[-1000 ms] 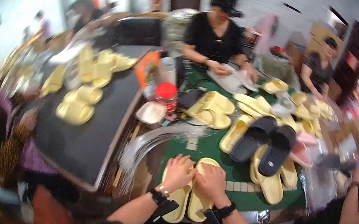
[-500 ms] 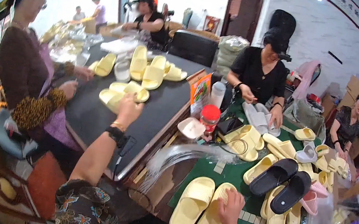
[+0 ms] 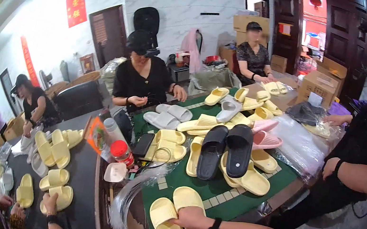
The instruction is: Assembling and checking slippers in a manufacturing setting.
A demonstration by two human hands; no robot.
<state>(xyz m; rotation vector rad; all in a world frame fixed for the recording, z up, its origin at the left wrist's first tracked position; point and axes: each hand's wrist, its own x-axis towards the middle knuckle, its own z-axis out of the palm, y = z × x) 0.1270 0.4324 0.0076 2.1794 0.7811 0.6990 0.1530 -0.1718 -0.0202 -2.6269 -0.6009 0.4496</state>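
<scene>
My left hand (image 3: 50,203) is at the near edge of a pale yellow slide slipper (image 3: 64,196) on the dark table. Its fingers are apart and touch the slipper, which lies beside its mate (image 3: 54,179). On the green mat, my right hand (image 3: 191,217) lies across a yellow slipper (image 3: 188,197) and covers its middle. The fingertips of that hand close on the inner edge of the left slipper (image 3: 162,216) of this pair. Part of the right hand's grip is hidden.
Black slippers (image 3: 213,150) lie on yellow ones, by grey slippers (image 3: 167,117) and pink ones (image 3: 266,140). A bundle of clear strips (image 3: 129,197), a red-lidded jar (image 3: 122,152) and a white dish (image 3: 115,172) stand between the tables. Co-workers surround both tables; one stands close at right (image 3: 354,156).
My view has swung right. My right hand has moved from the right slipper's strap to between the pair. A co-worker at left has a single yellow slipper nearer their hands.
</scene>
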